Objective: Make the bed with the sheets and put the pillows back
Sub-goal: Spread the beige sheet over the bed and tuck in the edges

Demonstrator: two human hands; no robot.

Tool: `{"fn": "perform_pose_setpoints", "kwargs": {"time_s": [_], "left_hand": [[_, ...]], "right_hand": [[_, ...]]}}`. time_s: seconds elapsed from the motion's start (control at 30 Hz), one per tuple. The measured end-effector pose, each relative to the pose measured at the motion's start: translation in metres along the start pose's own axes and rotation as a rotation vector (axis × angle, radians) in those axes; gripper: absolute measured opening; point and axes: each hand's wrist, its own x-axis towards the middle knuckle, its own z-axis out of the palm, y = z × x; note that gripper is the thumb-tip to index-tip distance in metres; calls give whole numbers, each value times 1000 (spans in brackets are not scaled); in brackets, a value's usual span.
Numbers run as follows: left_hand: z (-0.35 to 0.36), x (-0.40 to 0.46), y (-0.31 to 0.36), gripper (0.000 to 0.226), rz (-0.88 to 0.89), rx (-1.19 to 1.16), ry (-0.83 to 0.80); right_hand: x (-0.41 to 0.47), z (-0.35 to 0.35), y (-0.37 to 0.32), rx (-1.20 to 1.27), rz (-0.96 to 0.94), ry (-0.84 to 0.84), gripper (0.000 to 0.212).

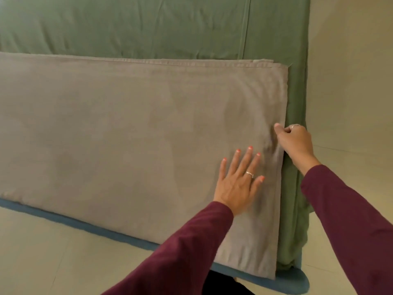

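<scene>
Your maroon sleeves (344, 220) fill the near foreground. Beyond them the green sheet (148, 24) covers the bed, and the folded grey sheet (127, 128) lies across its near edge, cut off at the left. Your left hand (239, 179) presses flat on the grey sheet, fingers spread. Your right hand (294, 140) pinches its right edge; the curled fingertips are hidden.
</scene>
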Motion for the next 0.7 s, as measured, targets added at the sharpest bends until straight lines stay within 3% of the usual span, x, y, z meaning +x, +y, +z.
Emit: {"fn": "perform_pose_setpoints", "kwargs": {"time_s": [0.17, 0.33, 0.7], "left_hand": [[-21, 34, -42, 63, -113, 35, 51], [-21, 51, -73, 71, -242, 48, 24], [-10, 91, -56, 65, -196, 51, -15]], "right_hand": [[22, 2, -2, -22, 27, 98, 33], [25, 4, -8, -98, -2, 73, 36], [89, 9, -57, -17, -87, 148, 33]]}}
